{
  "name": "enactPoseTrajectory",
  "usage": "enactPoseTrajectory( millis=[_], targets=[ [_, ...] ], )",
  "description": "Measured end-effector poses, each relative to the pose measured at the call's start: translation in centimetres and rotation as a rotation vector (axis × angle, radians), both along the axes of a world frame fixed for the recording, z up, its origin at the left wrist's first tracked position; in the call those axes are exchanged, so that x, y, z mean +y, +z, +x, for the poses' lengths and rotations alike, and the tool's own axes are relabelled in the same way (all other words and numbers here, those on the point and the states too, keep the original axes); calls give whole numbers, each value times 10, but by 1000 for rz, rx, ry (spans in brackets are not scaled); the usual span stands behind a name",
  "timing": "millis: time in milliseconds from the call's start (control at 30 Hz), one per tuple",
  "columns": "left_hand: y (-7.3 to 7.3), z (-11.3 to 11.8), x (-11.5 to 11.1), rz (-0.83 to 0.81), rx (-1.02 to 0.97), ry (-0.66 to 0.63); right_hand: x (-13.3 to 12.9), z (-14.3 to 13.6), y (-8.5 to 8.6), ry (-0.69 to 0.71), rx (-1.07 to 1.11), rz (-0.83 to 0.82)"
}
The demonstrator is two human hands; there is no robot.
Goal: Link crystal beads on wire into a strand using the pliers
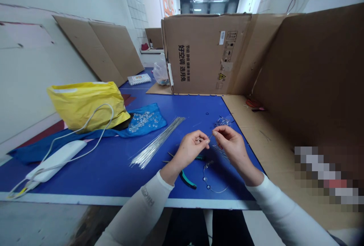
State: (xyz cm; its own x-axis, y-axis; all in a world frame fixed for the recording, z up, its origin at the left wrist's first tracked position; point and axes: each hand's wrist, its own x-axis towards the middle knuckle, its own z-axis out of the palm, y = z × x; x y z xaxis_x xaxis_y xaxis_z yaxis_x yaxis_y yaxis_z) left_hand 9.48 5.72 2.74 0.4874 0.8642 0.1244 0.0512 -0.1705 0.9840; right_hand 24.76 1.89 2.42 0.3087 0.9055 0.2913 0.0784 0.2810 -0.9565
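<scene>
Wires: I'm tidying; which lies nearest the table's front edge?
The curved, beaded wire, right of the green-handled pliers; the straight bundle and loose wires lie farther back.

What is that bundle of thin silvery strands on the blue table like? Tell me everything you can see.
The bundle of strands looks like a loose sheaf of many fine, fairly straight, shiny wires, apparently metal. It lies flat and slanting on the blue tabletop, its nearer end to the left, where the tips spread unevenly; the farther end is narrower. No tie or band is visible. The left hand is to its right, not touching it.
</scene>
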Motion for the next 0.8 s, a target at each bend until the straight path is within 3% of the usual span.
enactPoseTrajectory(
  millis=[167,333,400,533,633,800],
  targets=[
    [2,-1,1,88,87,28,2,3,0,-66,-259,121],
    [3,-6,6,36,-34,69,4,7,0,-39,-143,-4],
    [6,-11,10,11,-106,126,0,4,-2,-33,-307,-43],
    [15,-23,19,-66,-243,237,-19,-17,-9,283,-880,-60],
    [20,-31,27,-71,-326,295,-32,-40,-16,462,-1136,-58],
    [28,-46,36,-53,-412,384,-34,-63,-20,491,-1299,-131]
  ],
)
